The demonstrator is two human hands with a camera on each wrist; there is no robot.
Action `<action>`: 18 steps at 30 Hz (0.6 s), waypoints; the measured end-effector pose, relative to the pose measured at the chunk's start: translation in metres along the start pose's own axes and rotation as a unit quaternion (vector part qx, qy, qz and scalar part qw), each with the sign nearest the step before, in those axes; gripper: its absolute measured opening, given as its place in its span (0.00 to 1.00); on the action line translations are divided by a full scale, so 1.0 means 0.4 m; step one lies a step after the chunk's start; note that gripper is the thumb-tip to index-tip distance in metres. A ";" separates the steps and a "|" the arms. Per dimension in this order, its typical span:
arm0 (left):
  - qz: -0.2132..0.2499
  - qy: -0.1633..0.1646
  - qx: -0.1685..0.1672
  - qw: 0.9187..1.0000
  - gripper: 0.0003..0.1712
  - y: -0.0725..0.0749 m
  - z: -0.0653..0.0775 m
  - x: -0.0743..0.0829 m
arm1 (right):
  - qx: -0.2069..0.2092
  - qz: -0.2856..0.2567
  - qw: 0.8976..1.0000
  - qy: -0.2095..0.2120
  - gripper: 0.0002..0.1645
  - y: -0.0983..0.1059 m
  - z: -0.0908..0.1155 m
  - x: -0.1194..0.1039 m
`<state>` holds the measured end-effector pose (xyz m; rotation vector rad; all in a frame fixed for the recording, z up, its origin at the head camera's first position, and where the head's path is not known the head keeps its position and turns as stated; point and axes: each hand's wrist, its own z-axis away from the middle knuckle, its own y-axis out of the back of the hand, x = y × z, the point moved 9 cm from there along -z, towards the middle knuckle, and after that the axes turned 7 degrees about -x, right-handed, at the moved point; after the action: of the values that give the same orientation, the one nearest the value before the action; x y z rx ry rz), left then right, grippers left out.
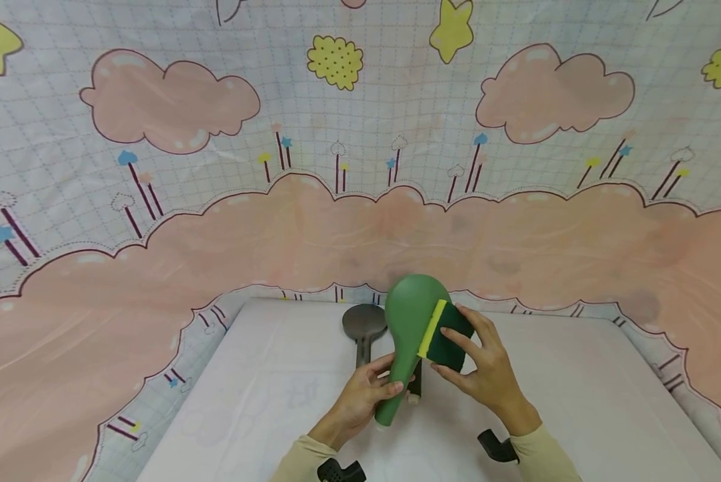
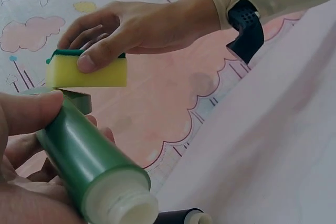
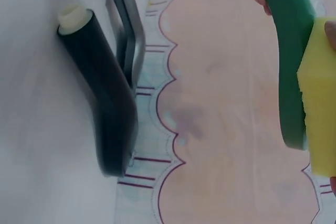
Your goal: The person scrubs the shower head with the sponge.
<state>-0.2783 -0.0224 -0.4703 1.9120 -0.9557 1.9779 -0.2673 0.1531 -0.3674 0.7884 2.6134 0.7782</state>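
Note:
A green handheld shower head (image 1: 414, 301) is raised over the white table, its round head pointing away from me. My left hand (image 1: 357, 398) grips its handle; in the left wrist view the pale threaded end (image 2: 128, 208) sticks out toward the camera. My right hand (image 1: 493, 371) pinches a sponge (image 1: 450, 341) with a dark green scouring side and a yellow foam side. The yellow foam (image 3: 320, 98) lies against the head of the shower head in the right wrist view. Thumb and fingers hold the sponge by opposite edges.
Left of the green one, a grey shower head (image 1: 363, 323) lies on the white tabletop (image 1: 246, 402). A black shower head (image 3: 100, 77) lies beside it, mostly hidden behind the green one in the head view. A cartoon-printed cloth (image 1: 360, 234) hangs behind the table.

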 end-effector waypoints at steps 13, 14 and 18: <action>-0.005 -0.015 0.036 0.999 0.36 -0.013 -0.019 -0.014 | 0.008 0.013 0.999 -0.029 0.37 0.053 0.028 0.053; 0.002 -0.012 0.038 0.999 0.36 -0.016 -0.024 -0.017 | 0.008 0.017 0.999 -0.031 0.37 0.059 0.032 0.058; 0.029 -0.014 0.044 0.998 0.34 -0.026 -0.051 -0.026 | 0.001 0.027 0.998 -0.049 0.39 0.082 0.055 0.083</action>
<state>-0.2874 0.0002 -0.4762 1.9862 -0.9556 2.0632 -0.2712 0.2045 -0.3704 0.8771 2.5163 0.7338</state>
